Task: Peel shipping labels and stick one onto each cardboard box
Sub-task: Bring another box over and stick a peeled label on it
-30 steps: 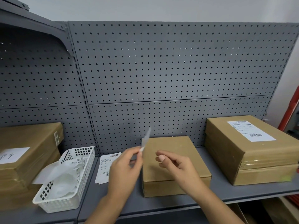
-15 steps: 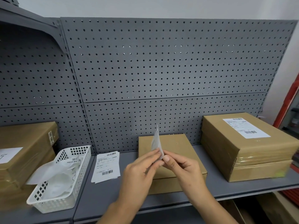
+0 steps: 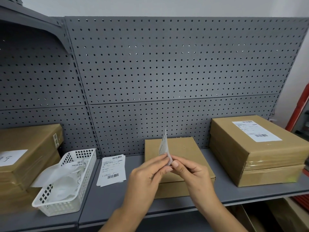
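A white shipping label (image 3: 163,145) stands edge-on above a small plain cardboard box (image 3: 184,148) on the grey shelf (image 3: 117,198). My left hand (image 3: 147,174) pinches the label's lower corner, and my right hand (image 3: 189,171) pinches the same corner from the other side. Both hands hover over the front of the small box. To the right sits a larger taped cardboard box (image 3: 242,156) with a label (image 3: 255,130) stuck on its top. A small stack of loose labels (image 3: 112,169) lies flat on the shelf left of the small box.
A white plastic basket (image 3: 75,195) with crumpled white backing sheets stands at the shelf's front left. Stacked brown boxes (image 3: 28,148) fill the far left. Grey pegboard (image 3: 167,72) closes the back. A red frame (image 3: 301,106) stands at the right edge.
My hands came together: a second ago the left hand alone held the label and the right was apart; now both pinch its lower corner. The view shifted slightly.
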Action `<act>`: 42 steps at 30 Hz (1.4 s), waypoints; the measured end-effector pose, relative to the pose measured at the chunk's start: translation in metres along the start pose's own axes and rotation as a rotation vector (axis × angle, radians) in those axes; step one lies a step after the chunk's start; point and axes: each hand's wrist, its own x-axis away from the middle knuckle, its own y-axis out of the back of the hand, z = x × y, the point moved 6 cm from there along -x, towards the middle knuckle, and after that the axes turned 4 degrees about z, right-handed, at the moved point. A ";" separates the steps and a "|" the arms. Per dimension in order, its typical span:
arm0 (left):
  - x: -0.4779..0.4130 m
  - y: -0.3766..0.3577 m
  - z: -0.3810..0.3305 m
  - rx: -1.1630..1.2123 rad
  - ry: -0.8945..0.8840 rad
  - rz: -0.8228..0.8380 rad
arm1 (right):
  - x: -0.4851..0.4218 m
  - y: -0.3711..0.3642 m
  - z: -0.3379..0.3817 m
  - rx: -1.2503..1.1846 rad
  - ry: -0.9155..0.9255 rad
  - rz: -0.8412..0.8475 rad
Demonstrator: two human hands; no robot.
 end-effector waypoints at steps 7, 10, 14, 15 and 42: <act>0.003 0.002 -0.001 0.010 -0.008 -0.011 | 0.003 -0.002 0.000 -0.024 0.006 -0.007; 0.004 0.002 -0.001 0.011 -0.009 -0.010 | 0.004 -0.003 -0.001 -0.034 0.003 -0.013; 0.005 0.004 -0.002 0.011 -0.020 -0.012 | 0.006 -0.004 0.001 -0.043 -0.006 -0.013; 0.005 0.004 -0.003 0.008 -0.026 -0.012 | 0.006 -0.004 0.001 -0.047 -0.008 -0.013; 0.007 0.003 -0.002 -0.098 -0.069 0.002 | 0.013 -0.009 0.007 -0.028 -0.048 -0.118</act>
